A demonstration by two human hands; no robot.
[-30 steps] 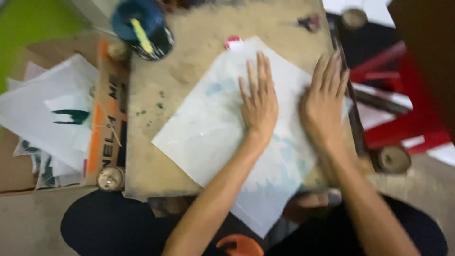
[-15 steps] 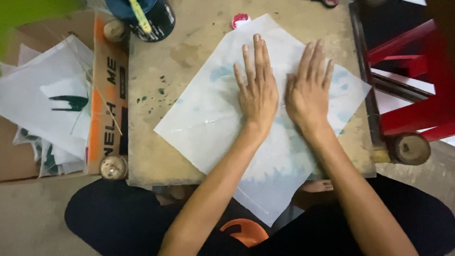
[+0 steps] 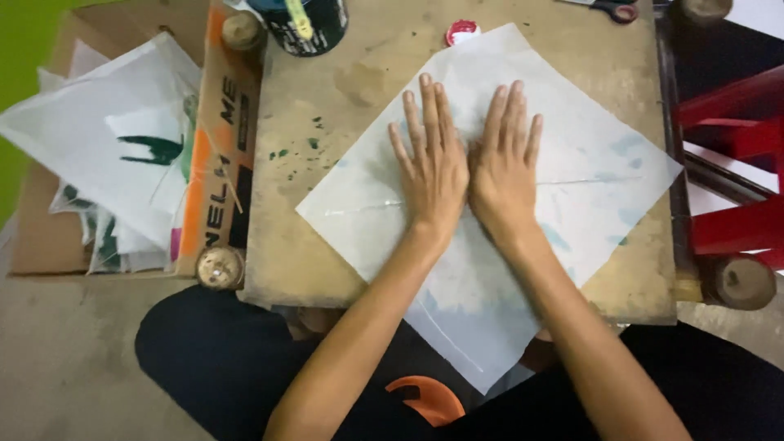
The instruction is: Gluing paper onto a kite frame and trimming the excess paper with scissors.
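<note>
Two bare hands are pressed flat, side by side, on a large sheet of thin white paper (image 3: pixel 572 163) laid cornerwise on a low wooden table (image 3: pixel 327 245). The left hand (image 3: pixel 431 167) and the right hand (image 3: pixel 502 163) are spread palm-down with fingers extended and thumbs nearly touching; nothing is held in either grip, both being fully open against the sheet. Faint blue-green smudges and a straight crease are seen on the paper, whose near corner hangs over the table's front edge above the person's lap.

At the table's far edge, a dark paint tin (image 3: pixel 306 24) holding a yellow-handled tool is placed, with a small red lid (image 3: pixel 462 33) just beside the paper's far corner and scissors (image 3: pixel 612 10) farther right. To the left, a cardboard box (image 3: pixel 219 147) filled with more white sheets (image 3: pixel 106 147), some marked green, is set against the table. A red stool (image 3: pixel 735 163) is seen at the right. Bare wood is left open on the table's left side.
</note>
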